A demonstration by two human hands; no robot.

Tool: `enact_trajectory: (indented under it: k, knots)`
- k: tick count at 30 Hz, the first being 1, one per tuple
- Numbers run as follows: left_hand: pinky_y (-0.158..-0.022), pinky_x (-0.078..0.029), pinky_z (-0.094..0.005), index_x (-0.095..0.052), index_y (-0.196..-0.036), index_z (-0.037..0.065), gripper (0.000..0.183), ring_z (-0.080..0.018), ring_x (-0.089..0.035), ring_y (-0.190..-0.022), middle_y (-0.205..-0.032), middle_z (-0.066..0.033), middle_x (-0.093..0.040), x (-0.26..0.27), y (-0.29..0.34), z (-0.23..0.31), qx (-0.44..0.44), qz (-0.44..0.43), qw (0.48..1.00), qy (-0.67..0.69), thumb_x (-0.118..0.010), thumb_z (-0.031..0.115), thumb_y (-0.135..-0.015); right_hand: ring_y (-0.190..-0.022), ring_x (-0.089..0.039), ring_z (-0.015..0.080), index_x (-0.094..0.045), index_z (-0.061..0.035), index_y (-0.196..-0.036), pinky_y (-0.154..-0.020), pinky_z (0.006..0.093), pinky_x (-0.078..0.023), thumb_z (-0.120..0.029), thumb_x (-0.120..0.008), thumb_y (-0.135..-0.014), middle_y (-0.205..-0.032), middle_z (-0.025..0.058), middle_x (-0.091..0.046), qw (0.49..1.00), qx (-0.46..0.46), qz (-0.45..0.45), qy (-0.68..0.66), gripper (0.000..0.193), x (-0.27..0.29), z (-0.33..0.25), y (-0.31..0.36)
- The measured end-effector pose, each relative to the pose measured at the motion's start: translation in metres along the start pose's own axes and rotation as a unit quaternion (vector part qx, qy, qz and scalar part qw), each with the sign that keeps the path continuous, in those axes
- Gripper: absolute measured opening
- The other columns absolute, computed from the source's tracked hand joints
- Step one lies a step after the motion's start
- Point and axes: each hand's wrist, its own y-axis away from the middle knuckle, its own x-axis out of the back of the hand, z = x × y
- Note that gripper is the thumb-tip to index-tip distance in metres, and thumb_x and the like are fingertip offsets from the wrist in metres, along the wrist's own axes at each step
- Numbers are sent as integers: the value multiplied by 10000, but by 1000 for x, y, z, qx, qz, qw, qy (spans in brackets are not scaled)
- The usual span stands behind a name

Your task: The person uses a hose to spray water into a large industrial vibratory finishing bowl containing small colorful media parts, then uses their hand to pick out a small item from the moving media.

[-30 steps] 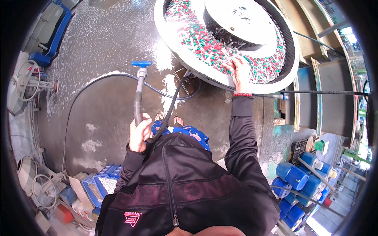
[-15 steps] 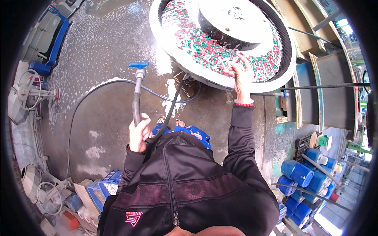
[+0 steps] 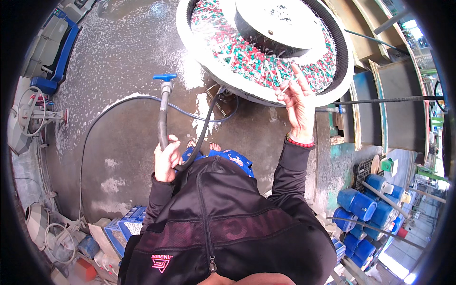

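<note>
My left hand is wrapped round a dark hose, whose end carries a metal valve with a blue T-shaped handle. The hose bends back past my wrist. Over the near right rim of a big round white tub, my right hand has thumb and fingers pinched together, the other fingers stretched up. A small pale sliver shows at the pinch, too small to name. Inside the tub lie many red and green pieces mixed with slender silvery ones, around a raised white centre.
A thin hose curves over the wet, foamy floor. Grey and blue machines stand along the left. At right are grey slanted bins and several blue drums. Blue crates sit at lower left.
My right hand has drawn back toward me and slightly right, from over the pieces to the tub's rim, and turned a little. My left hand keeps hold of the hose, nearly still.
</note>
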Motion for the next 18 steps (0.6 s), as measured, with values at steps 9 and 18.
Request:
enact_trajectory:
  k: [9, 18]
  knots:
    - [-359, -290, -213, -484, -892, 53, 126, -34, -256, -334, -476, 67, -314, -1, 0, -1, 0, 2, 1000, -9, -539, 63, -778, -548, -592, 207, -381, 60, -1204, -440, 237, -494, -165, -521, -855, -666, 129, -574, 999, 27, -15, -14, 438, -7, -15, 9]
    - [-350, -273, -207, -493, -878, 56, 116, -33, -254, -326, -460, 68, -317, -2, 0, -3, 2, -4, 1000, -8, -544, 74, -776, -465, -556, 248, -506, 30, -1052, -351, 259, -434, -326, -438, -888, -563, 131, -535, 998, 13, -23, -58, 398, 2, -21, 11]
